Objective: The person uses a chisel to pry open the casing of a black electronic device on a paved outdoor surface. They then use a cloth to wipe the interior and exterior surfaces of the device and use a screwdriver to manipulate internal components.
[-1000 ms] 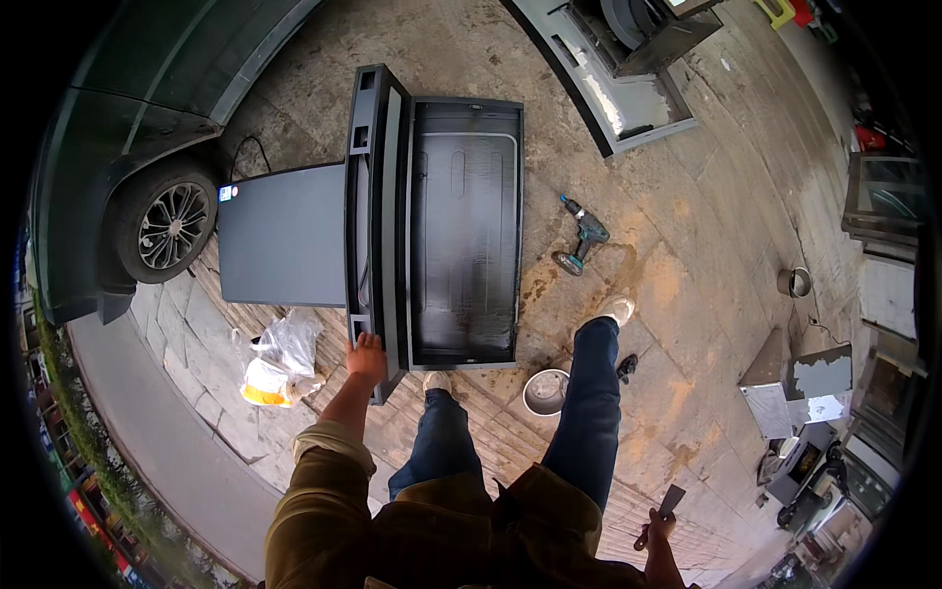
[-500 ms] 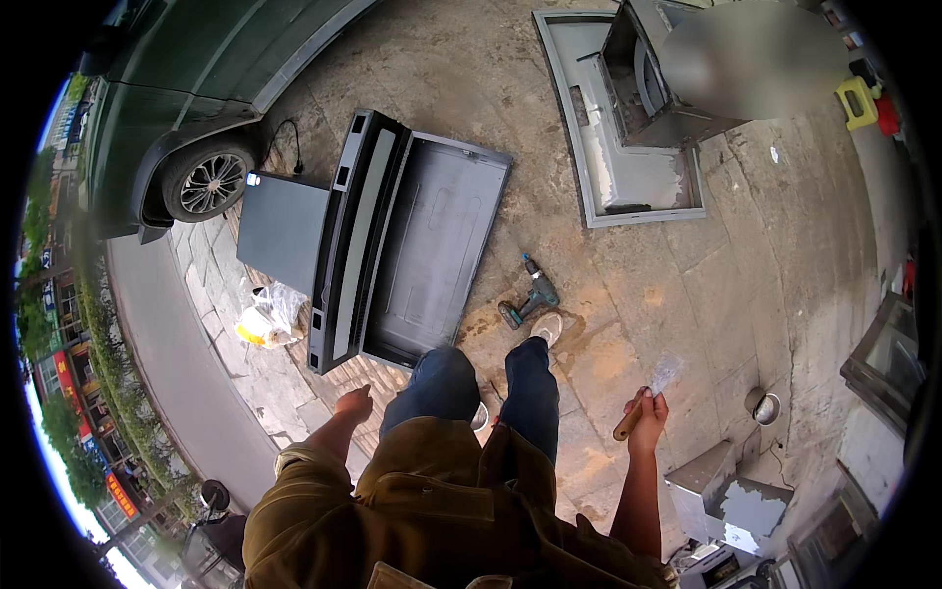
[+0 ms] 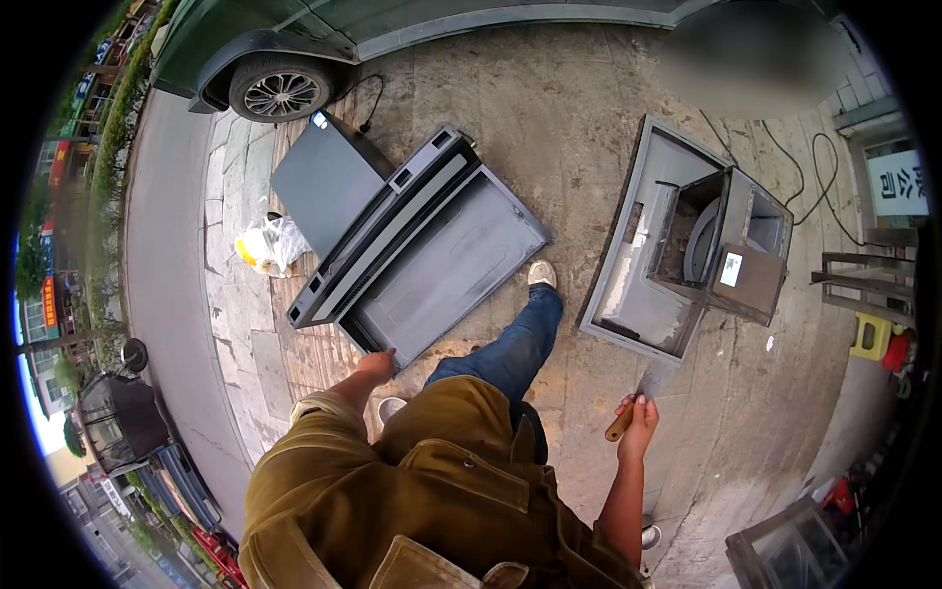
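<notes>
My right hand (image 3: 640, 420) is closed round the wooden handle (image 3: 620, 425) of a scraper. Its broad, thin metal blade (image 3: 654, 379) points away from me, below the near corner of a grey metal housing's frame (image 3: 638, 346). My left hand (image 3: 375, 367) overlaps the near corner of a large range hood (image 3: 442, 270) lying on the ground. One fingertip shows against its rim; the other fingers are mostly hidden, and whether the hand touches the hood I cannot tell. The hood has a dark front strip and a shallow grey inner tray.
A green vehicle's wheel (image 3: 282, 90) stands at the far left, with a black cable beside it. A plastic bag (image 3: 275, 245) lies by the hood. At right are a yellow stool (image 3: 869, 337) and a metal-framed pane (image 3: 790, 550). A light bowl (image 3: 391, 408) sits near my legs.
My view has turned right, and my foot has stepped forward beside the hood. The green drill has dropped out of sight. The scraper stays in my right hand; my left hand now overlaps the hood's corner.
</notes>
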A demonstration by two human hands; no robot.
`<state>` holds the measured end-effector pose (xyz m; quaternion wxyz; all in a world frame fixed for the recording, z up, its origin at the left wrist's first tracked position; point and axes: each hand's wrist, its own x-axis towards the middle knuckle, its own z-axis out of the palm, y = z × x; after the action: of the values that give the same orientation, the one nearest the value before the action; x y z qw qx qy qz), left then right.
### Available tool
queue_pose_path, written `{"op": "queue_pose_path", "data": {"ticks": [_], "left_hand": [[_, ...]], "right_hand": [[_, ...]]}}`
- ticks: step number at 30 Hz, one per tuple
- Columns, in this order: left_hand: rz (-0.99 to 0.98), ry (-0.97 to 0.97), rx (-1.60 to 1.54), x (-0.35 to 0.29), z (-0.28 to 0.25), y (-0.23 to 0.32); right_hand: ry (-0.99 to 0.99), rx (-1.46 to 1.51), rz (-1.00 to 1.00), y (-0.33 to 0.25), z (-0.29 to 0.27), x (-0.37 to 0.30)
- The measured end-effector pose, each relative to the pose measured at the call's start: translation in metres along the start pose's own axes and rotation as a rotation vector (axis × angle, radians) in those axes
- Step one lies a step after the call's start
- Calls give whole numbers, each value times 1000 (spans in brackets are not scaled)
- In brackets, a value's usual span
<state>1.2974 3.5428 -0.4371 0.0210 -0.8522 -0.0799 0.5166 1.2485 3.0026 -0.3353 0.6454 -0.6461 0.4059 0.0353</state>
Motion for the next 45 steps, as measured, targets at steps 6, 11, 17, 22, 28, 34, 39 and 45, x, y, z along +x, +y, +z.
{"op": "queue_pose_path", "data": {"ticks": [6,11,17,22,28,34,39,45], "left_hand": [[126,40,-231,42,-78,74],[-8,171,-448,58,-103,59],[-186,378,-816,96,-134,60],[-329,619,-992,155,-206,59],[-317,949,-972,305,-331,65],[-513,892,-910,474,-381,86],[-779,821,-695,540,-382,113],[-756,932,-718,547,-383,115]], "right_hand": [[-123,-112,24,-86,40,128],[-317,-168,-10,-173,123,206],[-588,-414,-202,-272,249,274],[-948,-947,-449,-300,375,351],[-1199,-1389,-917,-218,539,506],[-1438,-1639,-720,-140,659,593],[-1571,-1654,-698,-128,695,619],[-1676,-1711,-673,-123,730,613]]}}
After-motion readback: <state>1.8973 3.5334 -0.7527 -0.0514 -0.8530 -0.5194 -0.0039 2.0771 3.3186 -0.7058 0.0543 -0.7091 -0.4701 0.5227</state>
